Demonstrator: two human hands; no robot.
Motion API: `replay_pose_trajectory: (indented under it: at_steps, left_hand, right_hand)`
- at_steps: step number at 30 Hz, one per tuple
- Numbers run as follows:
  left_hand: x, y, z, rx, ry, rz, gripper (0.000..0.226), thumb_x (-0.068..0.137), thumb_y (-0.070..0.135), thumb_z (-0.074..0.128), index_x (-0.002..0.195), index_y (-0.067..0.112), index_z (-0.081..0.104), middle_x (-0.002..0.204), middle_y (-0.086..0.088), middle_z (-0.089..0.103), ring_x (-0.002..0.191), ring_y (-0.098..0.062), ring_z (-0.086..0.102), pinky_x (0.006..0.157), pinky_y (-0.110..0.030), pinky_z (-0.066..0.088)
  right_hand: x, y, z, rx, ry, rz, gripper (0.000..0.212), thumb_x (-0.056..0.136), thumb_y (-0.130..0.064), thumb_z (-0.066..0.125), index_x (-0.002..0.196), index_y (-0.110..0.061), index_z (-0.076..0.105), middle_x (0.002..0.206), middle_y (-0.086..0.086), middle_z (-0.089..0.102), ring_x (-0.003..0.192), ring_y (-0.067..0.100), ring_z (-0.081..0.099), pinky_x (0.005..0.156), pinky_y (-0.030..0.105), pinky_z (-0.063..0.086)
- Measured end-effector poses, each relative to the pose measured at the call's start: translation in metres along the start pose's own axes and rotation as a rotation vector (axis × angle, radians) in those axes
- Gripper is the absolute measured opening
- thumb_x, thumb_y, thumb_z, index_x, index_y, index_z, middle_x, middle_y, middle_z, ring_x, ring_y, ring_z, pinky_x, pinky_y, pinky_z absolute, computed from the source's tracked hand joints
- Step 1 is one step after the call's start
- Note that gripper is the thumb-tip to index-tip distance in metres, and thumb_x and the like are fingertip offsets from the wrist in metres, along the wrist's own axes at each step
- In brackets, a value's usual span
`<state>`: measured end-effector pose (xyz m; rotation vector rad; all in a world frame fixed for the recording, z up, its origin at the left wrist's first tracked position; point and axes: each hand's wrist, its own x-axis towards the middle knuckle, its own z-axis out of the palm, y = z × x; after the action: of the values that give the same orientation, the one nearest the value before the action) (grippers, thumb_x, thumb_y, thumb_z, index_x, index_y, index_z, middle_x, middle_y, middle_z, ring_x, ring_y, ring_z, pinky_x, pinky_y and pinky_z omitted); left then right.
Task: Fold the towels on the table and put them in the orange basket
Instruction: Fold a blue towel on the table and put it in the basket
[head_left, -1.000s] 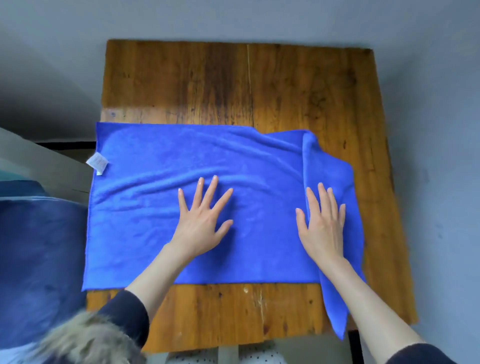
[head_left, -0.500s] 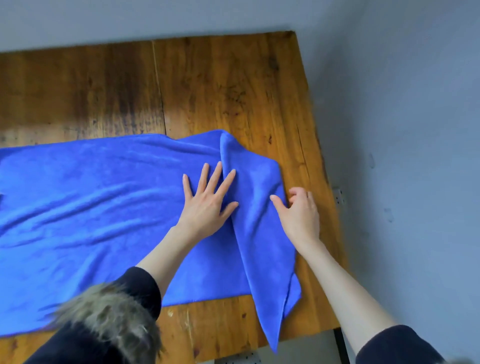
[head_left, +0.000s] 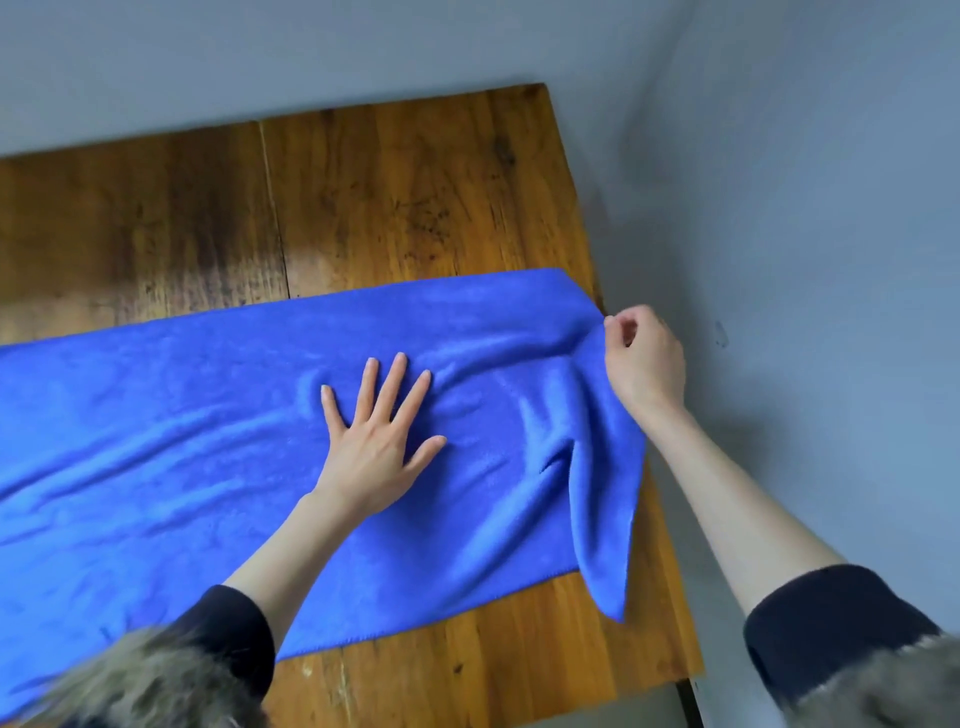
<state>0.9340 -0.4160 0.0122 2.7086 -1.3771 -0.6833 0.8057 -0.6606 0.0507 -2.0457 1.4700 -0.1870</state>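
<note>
Grey wall behind, dark fur-trimmed sleeves at bottom.

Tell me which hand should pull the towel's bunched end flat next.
Right. The right hand already pinches the blue towel at its rumpled right edge, while the left hand lies flat mid-towel, probably best kept anchoring it.

Bare wooden table is lying open along the far edge; blue towel is covering the near half, wall hugging the right edge.
</note>
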Motion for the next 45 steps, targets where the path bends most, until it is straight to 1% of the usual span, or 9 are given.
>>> replay_pose_trajectory:
  at_steps: [6, 12, 18, 21, 26, 30, 35, 39, 45]
  left_hand:
    - [0.004, 0.011, -0.004, 0.038, 0.042, 0.047, 0.075, 0.087, 0.063, 0.038, 0.149, 0.034, 0.007, 0.159, -0.001, -0.007, 0.145, -0.028, -0.009, 0.103, -0.071, -0.001]
    - [0.009, 0.032, 0.006, 0.112, -0.009, 0.163, 0.082, 0.082, 0.070, 0.037, 0.149, 0.036, 0.002, 0.158, 0.000, -0.012, 0.144, -0.028, -0.015, 0.104, -0.069, -0.005]
    - [0.012, 0.030, 0.006, 0.164, -0.028, 0.162, 0.090, 0.076, 0.074, 0.043, 0.148, 0.038, 0.003, 0.158, -0.003, -0.012, 0.144, -0.029, -0.013, 0.103, -0.071, 0.001]
    - [0.012, 0.031, 0.004, 0.168, -0.035, 0.156, 0.090, 0.076, 0.074, 0.044, 0.148, 0.038, 0.003, 0.158, -0.002, -0.013, 0.144, -0.028, -0.013, 0.103, -0.071, 0.001]
    - [0.014, 0.032, 0.005, 0.149, -0.039, 0.145, 0.091, 0.077, 0.074, 0.043, 0.147, 0.039, -0.002, 0.157, 0.000, -0.017, 0.144, -0.026, -0.016, 0.104, -0.070, 0.000]
    - [0.013, 0.034, 0.003, 0.134, -0.060, 0.138, 0.090, 0.078, 0.073, 0.044, 0.147, 0.040, -0.004, 0.156, 0.001, -0.020, 0.143, -0.025, -0.018, 0.105, -0.069, -0.001]
    - [0.010, 0.043, -0.006, -0.244, 0.038, 0.075, 0.052, 0.093, 0.035, 0.053, 0.141, 0.025, 0.037, 0.158, 0.000, 0.011, 0.146, -0.022, -0.004, 0.111, -0.058, -0.004]
    - [-0.008, 0.050, -0.012, -0.711, 0.347, -0.192, 0.026, 0.092, 0.006, 0.050, 0.112, 0.014, 0.064, 0.122, 0.001, 0.058, 0.129, -0.021, 0.038, 0.103, -0.029, 0.032]
    - [-0.027, 0.060, -0.006, -0.827, 0.262, -0.357, 0.020, 0.094, 0.015, 0.051, 0.108, 0.017, 0.065, 0.103, 0.006, 0.060, 0.100, -0.015, 0.051, 0.079, -0.020, 0.035]
  right_hand:
    - [-0.004, 0.024, 0.002, -0.052, -0.101, 0.168, 0.023, 0.094, -0.029, 0.050, 0.099, -0.009, 0.059, 0.104, 0.009, 0.065, 0.095, 0.028, 0.056, 0.069, 0.027, 0.035]
    - [-0.002, 0.035, -0.007, -0.068, -0.203, 0.291, 0.023, 0.090, -0.023, 0.055, 0.076, -0.005, 0.057, 0.069, 0.013, 0.052, 0.068, 0.028, 0.049, 0.061, 0.031, 0.038]
    - [0.023, 0.026, -0.017, 0.037, -0.035, 0.053, 0.009, 0.094, -0.021, 0.049, 0.098, -0.013, 0.049, 0.089, -0.002, 0.053, 0.083, 0.021, 0.050, 0.072, 0.029, 0.036]
    - [0.027, 0.029, -0.016, 0.135, -0.120, 0.142, 0.030, 0.092, -0.023, 0.054, 0.119, -0.009, 0.051, 0.098, -0.003, 0.051, 0.094, 0.018, 0.053, 0.086, 0.033, 0.044]
    - [0.019, 0.051, -0.012, 0.271, -0.205, 0.458, 0.033, 0.087, -0.024, 0.058, 0.062, -0.017, 0.038, 0.063, 0.004, 0.037, 0.059, 0.018, 0.034, 0.055, 0.027, 0.032]
    - [0.005, 0.047, -0.019, 0.172, -0.058, 0.237, 0.026, 0.086, -0.018, 0.058, 0.063, -0.016, 0.046, 0.053, -0.003, 0.040, 0.049, 0.015, 0.036, 0.047, 0.027, 0.028]
    - [-0.037, 0.005, -0.022, 0.109, -0.098, -0.102, 0.005, 0.085, -0.019, 0.061, 0.088, -0.015, 0.059, 0.071, -0.006, 0.060, 0.067, 0.016, 0.054, 0.062, 0.028, 0.041]
    - [-0.069, -0.024, 0.001, 0.023, -0.535, -0.361, 0.018, 0.089, -0.019, 0.057, 0.105, -0.016, 0.064, 0.087, -0.004, 0.061, 0.076, 0.013, 0.052, 0.076, 0.031, 0.048]
    - [-0.058, -0.013, 0.006, 0.129, -0.344, -0.074, 0.023, 0.093, -0.021, 0.048, 0.083, -0.008, 0.062, 0.077, 0.005, 0.065, 0.076, 0.025, 0.063, 0.067, 0.036, 0.049]
